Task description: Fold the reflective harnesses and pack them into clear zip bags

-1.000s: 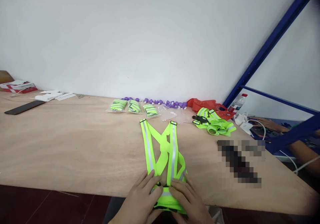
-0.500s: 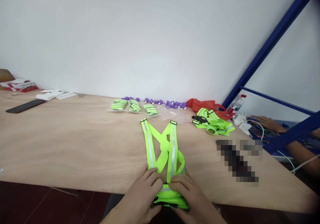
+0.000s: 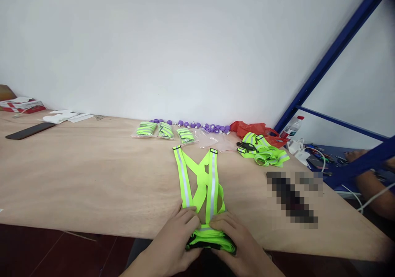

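A fluorescent yellow-green reflective vest (image 3: 212,182) made of straps with silver stripes lies at the table's front edge. Its two shoulder straps stretch away from me and cross behind, with black slider buckles at the far ends. The waist part is folded into a layered bundle, with black pieces showing in the near folds. My left hand (image 3: 177,236) grips the left side of this bundle, fingers on top and thumb below. On the right side my right hand (image 3: 236,238) holds it the same way.
Several bagged reflective straps (image 3: 146,129), purple items (image 3: 212,128) and clear bags (image 3: 205,138) line the wall. A second vest (image 3: 268,153) lies right, near a red bag (image 3: 253,128) and a bottle (image 3: 292,128). Another person's arm (image 3: 370,186) shows beyond the blue frame (image 3: 333,54).
The bundle is tipped slightly, its front folds showing differently, and my right hand has shifted a little. The other person's hand on the right has drawn back rightward.
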### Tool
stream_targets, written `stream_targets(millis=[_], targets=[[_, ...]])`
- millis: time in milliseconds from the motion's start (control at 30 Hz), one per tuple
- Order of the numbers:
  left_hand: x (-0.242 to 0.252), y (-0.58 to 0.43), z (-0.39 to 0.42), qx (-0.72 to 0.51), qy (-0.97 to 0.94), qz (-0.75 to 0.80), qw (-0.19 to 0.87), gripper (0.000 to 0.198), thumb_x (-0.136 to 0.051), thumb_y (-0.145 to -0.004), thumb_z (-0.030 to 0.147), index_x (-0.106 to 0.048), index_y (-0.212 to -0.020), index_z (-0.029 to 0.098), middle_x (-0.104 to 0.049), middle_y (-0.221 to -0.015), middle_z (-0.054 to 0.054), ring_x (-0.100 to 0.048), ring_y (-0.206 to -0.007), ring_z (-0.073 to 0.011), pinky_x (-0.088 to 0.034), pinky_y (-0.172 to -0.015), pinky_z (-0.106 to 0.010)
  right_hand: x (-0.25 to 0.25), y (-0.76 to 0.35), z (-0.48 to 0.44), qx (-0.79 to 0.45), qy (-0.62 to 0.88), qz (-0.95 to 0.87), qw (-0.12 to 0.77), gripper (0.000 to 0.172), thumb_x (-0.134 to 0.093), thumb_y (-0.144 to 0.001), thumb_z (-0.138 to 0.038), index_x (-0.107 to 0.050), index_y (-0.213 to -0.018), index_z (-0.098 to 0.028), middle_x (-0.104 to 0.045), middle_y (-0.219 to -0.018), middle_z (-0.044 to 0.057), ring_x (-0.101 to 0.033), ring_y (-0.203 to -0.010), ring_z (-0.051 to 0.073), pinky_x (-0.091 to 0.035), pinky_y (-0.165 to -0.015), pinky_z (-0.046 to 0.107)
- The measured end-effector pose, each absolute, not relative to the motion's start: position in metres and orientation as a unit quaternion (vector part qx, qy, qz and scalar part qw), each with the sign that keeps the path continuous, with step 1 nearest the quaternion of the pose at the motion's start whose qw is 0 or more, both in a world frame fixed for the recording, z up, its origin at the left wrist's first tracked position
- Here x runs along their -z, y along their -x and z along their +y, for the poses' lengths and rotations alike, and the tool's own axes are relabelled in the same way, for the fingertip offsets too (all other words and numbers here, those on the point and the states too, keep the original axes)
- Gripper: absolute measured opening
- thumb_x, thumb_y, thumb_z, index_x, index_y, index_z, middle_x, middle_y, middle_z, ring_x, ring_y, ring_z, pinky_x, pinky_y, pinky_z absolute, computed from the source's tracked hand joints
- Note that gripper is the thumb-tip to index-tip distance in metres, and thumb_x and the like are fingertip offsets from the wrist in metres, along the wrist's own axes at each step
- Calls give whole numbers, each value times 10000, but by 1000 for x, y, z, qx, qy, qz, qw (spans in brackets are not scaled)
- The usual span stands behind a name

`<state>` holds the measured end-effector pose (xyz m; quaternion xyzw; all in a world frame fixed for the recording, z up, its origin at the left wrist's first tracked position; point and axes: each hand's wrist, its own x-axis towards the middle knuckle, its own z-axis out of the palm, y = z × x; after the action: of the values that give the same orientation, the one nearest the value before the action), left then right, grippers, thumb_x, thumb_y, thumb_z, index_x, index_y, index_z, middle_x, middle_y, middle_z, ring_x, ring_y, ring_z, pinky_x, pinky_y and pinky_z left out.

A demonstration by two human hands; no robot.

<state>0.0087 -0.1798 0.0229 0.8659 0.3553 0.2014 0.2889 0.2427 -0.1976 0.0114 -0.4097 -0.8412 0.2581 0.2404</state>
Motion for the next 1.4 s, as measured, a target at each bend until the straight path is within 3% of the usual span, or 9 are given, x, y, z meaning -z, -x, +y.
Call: stream_targets(millis=[233,400,500,600,767,933,1200,1267,1400], targets=[[-36,-9,-175,-201,-848,372,320,128,-642,-907,308,-571,-990,240,-653,-1050,-15,-594,-1019,-222,-450,-907,-313,-16,-241,-193,-276,420,-827,253,201,-600,-900,-216,-620,-1097,-248,-696,-1057,55,-643,-986,219,-532,-873,327],[-36,-12,-172,-199,-827,414,325,129,-599,-924,289,-512,-995,228,-656,-970,-14,-589,-967,-234,-451,-804,-302,-12,-243,-188,-291,416,-819,268,173,-522,-960,-263,-636,-1088,-236,-710,-1000,56,-665,-937,203,-543,-817,302],[-35,-13,-169,-183,-822,431,325,116,-560,-950,320,-503,-985,225,-651,-971,-29,-599,-878,-227,-434,-726,-292,-6,-245,-185,-249,424,-825,279,210,-512,-970,-260,-658,-1118,-235,-683,-1163,94,-652,-1089,214,-535,-917,317],[-32,-14,-166,-180,-815,435,337,98,-528,-970,318,-504,-980,223,-640,-951,-30,-602,-841,-216,-429,-710,-285,1,-245,-185,-179,450,-823,297,230,-524,-959,-262,-686,-1120,-236,-546,-1409,141,-566,-1274,254,-505,-1006,354],[-27,-17,-165,-212,-812,432,331,80,-497,-984,292,-515,-981,213,-598,-1011,-52,-581,-894,-215,-454,-778,-300,4,-241,-186,-144,490,-811,285,229,-522,-964,-306,-709,-1076,-233,-402,-1552,160,-501,-1355,295,-512,-1006,377],[-24,-17,-166,-234,-805,423,343,109,-477,-994,277,-546,-1046,212,-586,-1104,-76,-585,-975,-221,-480,-853,-322,1,-234,-189,-169,516,-797,265,246,-452,-997,-310,-677,-1048,-224,-481,-1506,155,-592,-1270,258,-555,-931,335],[-20,-17,-167,-248,-809,422,326,126,-469,-1006,266,-576,-1055,221,-606,-1136,-77,-596,-1018,-219,-516,-882,-339,8,-234,-190,-124,518,-795,290,229,-463,-991,-304,-647,-1107,-234,-613,-1381,121,-601,-1259,243,-560,-961,350],[-20,-18,-167,-245,-824,423,288,90,-503,-991,257,-582,-1003,218,-617,-1152,-77,-575,-1096,-249,-493,-964,-404,12,-234,-190,-97,511,-800,300,231,-471,-987,-299,-641,-1129,-233,-638,-1348,110,-599,-1260,251,-554,-981,375],[-22,-19,-166,-230,-837,454,203,62,-555,-963,266,-597,-965,220,-569,-1349,-86,-476,-1276,-340,-309,-1117,-619,19,-236,-190,-48,507,-804,305,251,-495,-978,-304,-629,-1175,-226,-666,-1312,108,-591,-1266,288,-563,-971,438]])
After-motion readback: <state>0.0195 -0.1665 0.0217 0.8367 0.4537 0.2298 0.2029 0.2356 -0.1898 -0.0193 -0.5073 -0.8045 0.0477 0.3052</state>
